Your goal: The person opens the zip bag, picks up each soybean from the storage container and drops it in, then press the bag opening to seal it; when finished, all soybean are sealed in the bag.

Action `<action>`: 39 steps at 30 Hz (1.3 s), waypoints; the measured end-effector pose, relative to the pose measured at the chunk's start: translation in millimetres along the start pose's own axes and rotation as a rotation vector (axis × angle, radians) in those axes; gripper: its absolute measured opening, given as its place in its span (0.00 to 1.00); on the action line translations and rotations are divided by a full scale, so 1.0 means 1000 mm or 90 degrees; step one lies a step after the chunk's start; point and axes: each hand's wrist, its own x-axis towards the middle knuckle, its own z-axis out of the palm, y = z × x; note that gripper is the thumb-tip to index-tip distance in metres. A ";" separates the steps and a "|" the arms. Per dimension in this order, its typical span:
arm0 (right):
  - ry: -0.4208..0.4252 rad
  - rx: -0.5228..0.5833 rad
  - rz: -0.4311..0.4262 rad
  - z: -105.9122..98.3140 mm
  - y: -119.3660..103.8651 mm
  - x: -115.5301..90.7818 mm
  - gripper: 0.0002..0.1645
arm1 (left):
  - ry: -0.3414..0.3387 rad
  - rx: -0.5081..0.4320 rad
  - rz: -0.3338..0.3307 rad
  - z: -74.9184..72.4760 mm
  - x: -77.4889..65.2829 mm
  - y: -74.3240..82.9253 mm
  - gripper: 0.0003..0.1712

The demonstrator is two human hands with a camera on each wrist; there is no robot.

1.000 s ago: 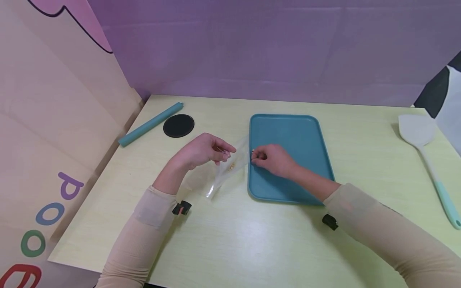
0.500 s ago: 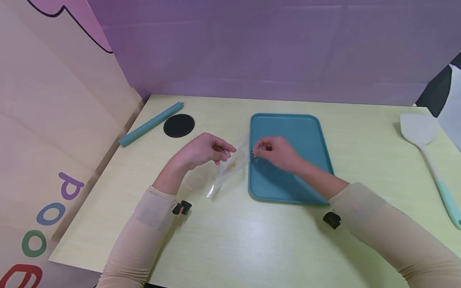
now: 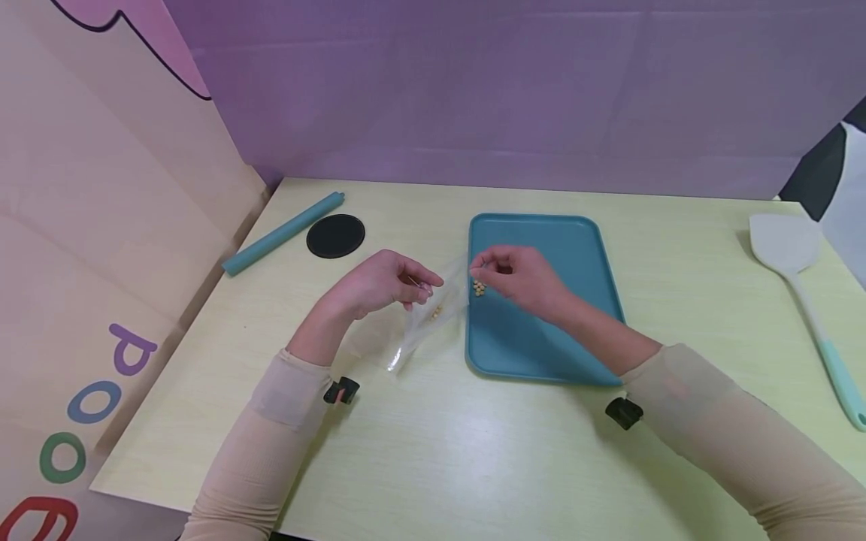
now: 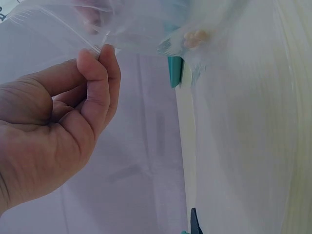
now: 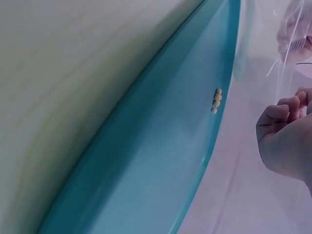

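Note:
My left hand (image 3: 389,285) pinches the zip edge of a clear plastic zip bag (image 4: 131,29) between thumb and fingertips. The bag sags toward the table, with a few pale yellow beans (image 4: 196,38) inside. A small cluster of beans (image 3: 479,288) lies along the left rim of the teal tray (image 3: 541,353). Just above that cluster, my right hand (image 3: 517,278) has its thumb and fingertips drawn together, close to the bag's right edge. I cannot tell whether a bean sits between them. In the right wrist view the right hand (image 5: 287,131) shows below the bag's edge.
A black round disc (image 3: 336,236) and a teal rod (image 3: 284,234) lie at the table's back left. Toward the right edge is a turner (image 3: 785,244) with a white head and mint handle. A purple backdrop (image 3: 514,98) stands behind the table.
My right hand has moved up and away from the bean cluster, uncovering it on the tray. The left hand and the bag have stayed in place.

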 end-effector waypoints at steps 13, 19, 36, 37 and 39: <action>-0.009 0.007 0.010 0.013 -0.009 -0.001 0.09 | -0.002 0.003 -0.001 0.000 0.000 0.000 0.18; -0.016 -0.008 0.008 0.015 -0.007 -0.003 0.09 | -0.003 0.006 0.000 0.000 0.000 0.001 0.18; -0.014 0.008 0.001 0.014 -0.003 -0.004 0.08 | -0.004 0.001 -0.002 0.000 0.003 -0.001 0.18; -0.014 0.014 0.002 0.014 -0.003 -0.004 0.08 | -0.005 0.001 -0.001 0.000 0.002 -0.001 0.18; -0.011 0.031 0.004 0.014 -0.003 -0.004 0.08 | -0.006 -0.003 -0.001 0.000 0.002 -0.001 0.18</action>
